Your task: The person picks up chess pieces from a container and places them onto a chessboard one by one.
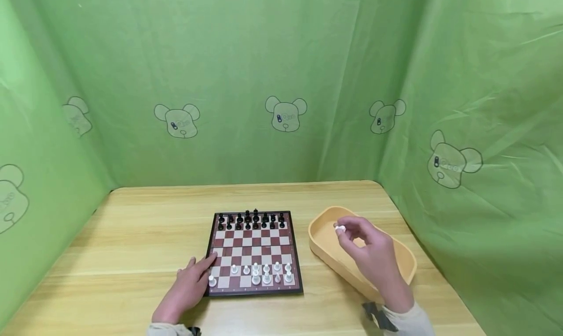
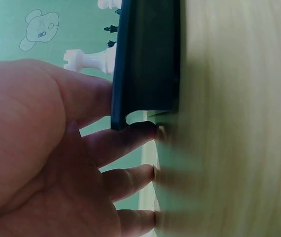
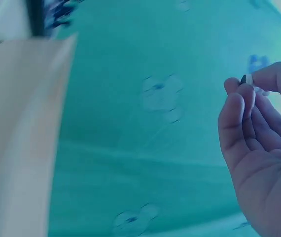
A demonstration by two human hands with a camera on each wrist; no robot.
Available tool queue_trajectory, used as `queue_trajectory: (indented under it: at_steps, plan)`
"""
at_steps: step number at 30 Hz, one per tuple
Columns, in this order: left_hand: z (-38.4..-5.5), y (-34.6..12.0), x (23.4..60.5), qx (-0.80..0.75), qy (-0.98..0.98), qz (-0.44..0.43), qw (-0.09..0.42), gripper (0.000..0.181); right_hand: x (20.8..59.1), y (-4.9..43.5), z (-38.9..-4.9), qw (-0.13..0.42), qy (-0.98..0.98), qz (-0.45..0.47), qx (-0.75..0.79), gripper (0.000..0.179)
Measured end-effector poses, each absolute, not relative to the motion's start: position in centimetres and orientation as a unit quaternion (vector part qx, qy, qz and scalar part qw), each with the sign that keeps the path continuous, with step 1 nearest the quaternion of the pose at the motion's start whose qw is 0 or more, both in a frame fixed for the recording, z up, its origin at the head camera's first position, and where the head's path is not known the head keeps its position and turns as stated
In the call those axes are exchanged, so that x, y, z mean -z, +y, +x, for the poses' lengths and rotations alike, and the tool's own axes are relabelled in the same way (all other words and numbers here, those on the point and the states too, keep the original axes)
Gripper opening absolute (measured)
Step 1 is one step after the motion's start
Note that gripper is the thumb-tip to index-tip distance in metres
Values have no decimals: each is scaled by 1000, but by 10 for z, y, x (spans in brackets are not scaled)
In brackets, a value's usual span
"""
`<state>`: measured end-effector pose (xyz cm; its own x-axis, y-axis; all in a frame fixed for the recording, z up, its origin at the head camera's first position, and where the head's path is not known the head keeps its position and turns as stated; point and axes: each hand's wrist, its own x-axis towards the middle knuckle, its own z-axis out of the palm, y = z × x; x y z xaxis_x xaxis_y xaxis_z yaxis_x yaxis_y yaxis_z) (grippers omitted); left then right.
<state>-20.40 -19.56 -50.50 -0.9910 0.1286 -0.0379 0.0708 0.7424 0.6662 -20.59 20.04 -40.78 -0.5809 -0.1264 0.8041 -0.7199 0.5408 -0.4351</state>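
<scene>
A chessboard (image 1: 242, 253) with a dark rim lies on the table. My left hand (image 1: 188, 285) rests at its left edge, one finger over the rim. In the left wrist view, the thumb (image 2: 88, 96) touches the rim and the other fingertips are down by the tabletop. A white rook (image 1: 212, 280) stands at the near left corner, close to that hand. Above a yellow-orange tray (image 1: 323, 257), my right hand (image 1: 371, 253) pinches a small white chess piece (image 1: 340, 228) between thumb and fingers. Its dark base (image 3: 243, 79) shows in the right wrist view; the fingers hide most of it.
Black chess pieces (image 1: 248, 219) fill two rows at the far side. Several white pieces, among them a white pawn (image 1: 234, 269), stand on the near rows. The wooden table (image 1: 145, 233) is enclosed by green curtains (image 1: 228, 81) with bear faces.
</scene>
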Motion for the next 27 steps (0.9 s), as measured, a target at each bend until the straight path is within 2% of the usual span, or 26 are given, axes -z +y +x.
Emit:
queue_trajectory:
  at_steps: [5,9,14,17,22,27]
  plan:
    - [-205,-194,507,-356,932,54,40,46,380,182,-194,417,-738,344,-405,22]
    - [-206,-194,508,-354,933,54,39,47,351,164,-176,422,-714,380,-409,13]
    - [-208,-194,508,-356,932,58,39,47,315,148,-157,427,-644,463,-434,22]
    - [-209,-194,508,-356,932,59,40,47,298,141,-150,420,-578,528,-458,18]
    - [-208,-196,508,-354,933,58,40,47,289,129,-143,408,-525,585,-464,15]
    - [-206,-196,509,-356,932,61,38,47,290,115,-148,399,-554,591,-430,16]
